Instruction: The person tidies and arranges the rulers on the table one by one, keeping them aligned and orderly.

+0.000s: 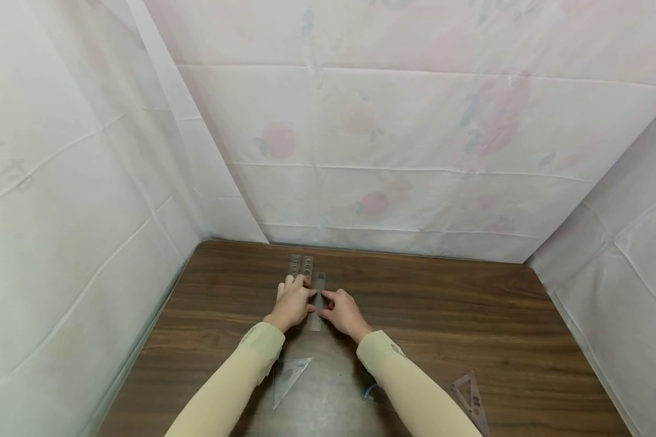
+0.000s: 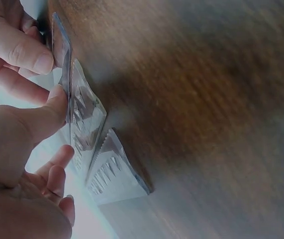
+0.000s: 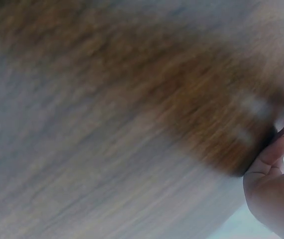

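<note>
In the head view a clear ruler (image 1: 320, 283) is between my two hands above the wooden table. My left hand (image 1: 291, 304) pinches its left edge, and my right hand (image 1: 347, 313) pinches the right edge. The left wrist view shows the ruler (image 2: 61, 42) tilted up on edge, with both thumbs against it. To its left lie two clear rulers with rows of cut-outs, the nearer ruler (image 1: 307, 264) and the outer ruler (image 1: 294, 263), their lower ends hidden by my left hand. Only part of my right hand (image 3: 276, 179) shows in the right wrist view.
A clear set square (image 1: 290, 377) lies by my left forearm. A pinkish set square (image 1: 474, 397) rests at the right front. Something blue and curved (image 1: 369, 391) is partly covered by my right sleeve. Patterned sheets (image 1: 393, 152) hang behind the wooden table (image 1: 443, 309) and at both sides.
</note>
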Tool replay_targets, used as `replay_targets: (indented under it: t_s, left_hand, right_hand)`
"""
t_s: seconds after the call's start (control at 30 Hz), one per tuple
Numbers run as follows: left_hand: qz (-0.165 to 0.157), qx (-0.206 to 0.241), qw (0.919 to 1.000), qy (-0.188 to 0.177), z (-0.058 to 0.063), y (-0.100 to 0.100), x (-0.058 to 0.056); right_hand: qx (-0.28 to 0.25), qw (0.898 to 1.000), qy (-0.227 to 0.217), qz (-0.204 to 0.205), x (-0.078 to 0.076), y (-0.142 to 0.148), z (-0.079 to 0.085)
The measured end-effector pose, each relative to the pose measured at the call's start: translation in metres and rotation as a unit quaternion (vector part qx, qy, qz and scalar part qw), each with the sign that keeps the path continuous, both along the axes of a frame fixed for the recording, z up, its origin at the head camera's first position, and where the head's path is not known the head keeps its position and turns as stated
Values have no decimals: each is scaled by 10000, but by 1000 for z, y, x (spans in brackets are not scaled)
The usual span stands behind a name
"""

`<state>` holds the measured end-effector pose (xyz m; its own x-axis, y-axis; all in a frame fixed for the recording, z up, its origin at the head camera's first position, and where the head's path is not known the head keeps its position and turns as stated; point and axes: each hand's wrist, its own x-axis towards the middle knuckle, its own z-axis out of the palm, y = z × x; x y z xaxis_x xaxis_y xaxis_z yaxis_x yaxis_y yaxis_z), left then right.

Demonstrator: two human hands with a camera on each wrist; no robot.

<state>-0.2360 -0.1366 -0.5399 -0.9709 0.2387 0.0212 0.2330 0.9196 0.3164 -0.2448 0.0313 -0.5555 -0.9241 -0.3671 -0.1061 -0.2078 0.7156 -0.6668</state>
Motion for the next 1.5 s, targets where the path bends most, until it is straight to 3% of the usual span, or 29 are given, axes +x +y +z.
replay_targets:
  t_s: [0.6,0.93,1.23,1.5]
  left_hand:
    - [53,-5,9999,-104,2,-2,3]
    - [120,157,9998,25,2,-8,2]
    - [292,586,9977,159,15,-23,3]
    - [510,788,9944,483,25,-33,15]
  right_hand:
    - [76,9999,-96,-37,1,-3,0]
    - [-266,9994,-228,-19,3,0,0]
    - [-509,9981,-325,110,3,9,9]
    - [-661,9976,-214,57,4,29,20]
